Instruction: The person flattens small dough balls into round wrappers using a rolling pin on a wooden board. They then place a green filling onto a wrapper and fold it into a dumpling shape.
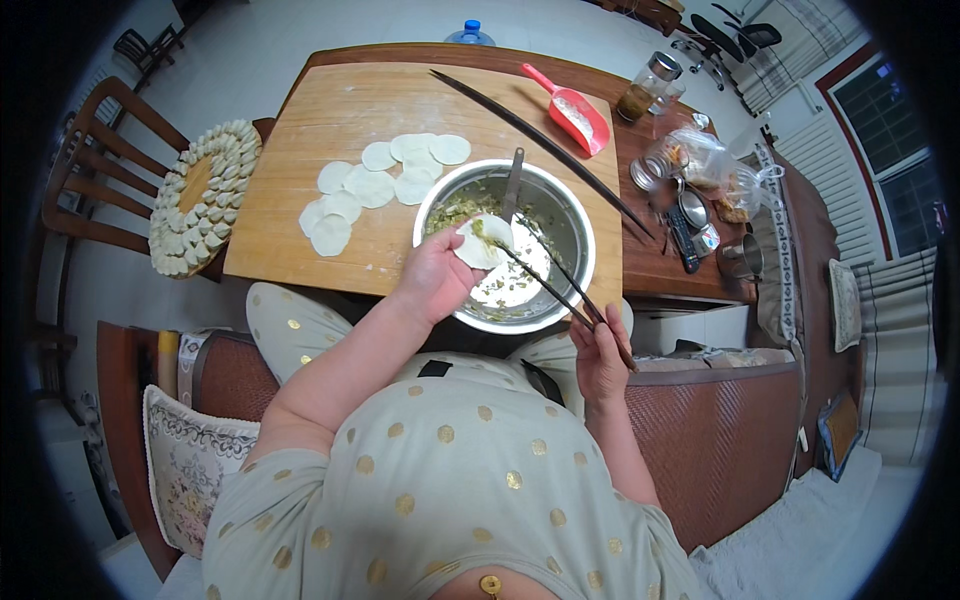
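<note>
My left hand (pixel 439 276) holds a round dough wrapper (pixel 480 251) with a little green filling on it, above the near left part of a steel bowl (pixel 581 289). Chopped green filling (pixel 465 208) lies in the bowl, mostly along its far left side, and a flat metal utensil (pixel 514 180) leans inside. In my right hand (pixel 602 352), at the bowl's near right, is a pair of dark chopsticks (pixel 566 292); their tips reach to the wrapper. Several more wrappers (pixel 369 186) lie partly overlapping on the wooden board (pixel 300 112), left of the bowl.
A long dark rolling pin (pixel 540 139) and a red scoop of flour (pixel 576 112) lie beyond the bowl. Jars (pixel 641 90), plastic bags (pixel 701 154) and a remote control (pixel 681 238) stand or lie at right. Shaped dumplings (pixel 225 180) cover a round tray on the left chair.
</note>
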Demonstrator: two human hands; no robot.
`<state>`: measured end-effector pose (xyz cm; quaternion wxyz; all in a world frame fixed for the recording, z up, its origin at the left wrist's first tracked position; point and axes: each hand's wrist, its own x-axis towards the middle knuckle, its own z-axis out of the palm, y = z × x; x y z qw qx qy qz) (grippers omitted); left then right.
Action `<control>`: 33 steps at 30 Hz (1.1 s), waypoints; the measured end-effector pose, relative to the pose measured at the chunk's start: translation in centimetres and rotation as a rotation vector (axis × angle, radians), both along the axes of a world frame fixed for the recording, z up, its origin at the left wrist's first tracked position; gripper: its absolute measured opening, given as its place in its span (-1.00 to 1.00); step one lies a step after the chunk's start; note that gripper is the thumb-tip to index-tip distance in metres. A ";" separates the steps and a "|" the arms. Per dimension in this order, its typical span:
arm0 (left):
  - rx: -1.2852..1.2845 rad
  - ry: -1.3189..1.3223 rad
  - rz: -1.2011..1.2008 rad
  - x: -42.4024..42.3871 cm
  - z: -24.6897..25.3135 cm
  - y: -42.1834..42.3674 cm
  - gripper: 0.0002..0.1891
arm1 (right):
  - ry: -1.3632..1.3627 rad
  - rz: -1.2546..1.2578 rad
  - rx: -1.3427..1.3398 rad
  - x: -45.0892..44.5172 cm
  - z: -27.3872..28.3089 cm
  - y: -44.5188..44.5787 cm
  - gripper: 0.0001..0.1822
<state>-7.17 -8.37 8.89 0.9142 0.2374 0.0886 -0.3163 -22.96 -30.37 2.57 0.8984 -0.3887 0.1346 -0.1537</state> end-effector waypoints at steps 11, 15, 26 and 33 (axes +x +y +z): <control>0.082 0.027 -0.039 -0.3 -0.7 0.8 -0.58 | -0.208 -0.014 -0.180 0.6 1.5 0.2 -0.67; 0.084 0.048 -0.074 -1.4 -0.6 0.1 -0.59 | -0.223 -0.021 -0.568 1.8 2.3 1.8 -0.72; 0.013 0.062 -0.148 -3.2 1.1 -1.0 -0.56 | -0.472 0.005 -1.185 3.1 3.9 3.5 -0.75; 0.050 0.109 -0.055 -1.6 0.8 -0.7 -0.56 | -0.564 0.048 -1.358 2.0 4.3 3.2 -0.78</control>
